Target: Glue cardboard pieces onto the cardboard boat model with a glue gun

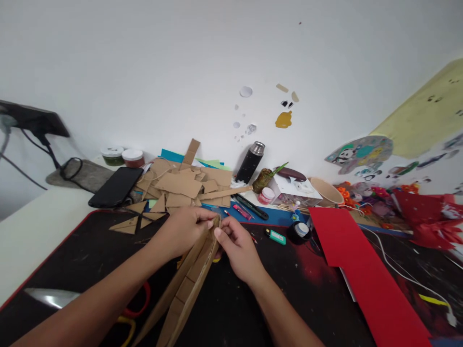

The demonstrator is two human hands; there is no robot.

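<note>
A long, narrow cardboard piece (187, 283) with raised sides runs from the bottom edge up to both hands, tapering at its far end. My left hand (186, 229) pinches that far tip from the left. On the right side of the tip, my right hand (238, 246) closes its thumb and fingers against the cardboard. Under my left forearm lie scissors, with a red and yellow handle (139, 303) and a silver blade (54, 297) showing. Cut cardboard triangles (126, 225) rest beyond the left hand.
Cardboard scraps (181, 185) pile up at the back, beside a black phone (115, 187). A black thermos (251, 163), a cutter knife (251, 206) and a green lighter (275, 236) lie farther right. Red paper (365, 274) covers the right side, near a white cable (388, 260).
</note>
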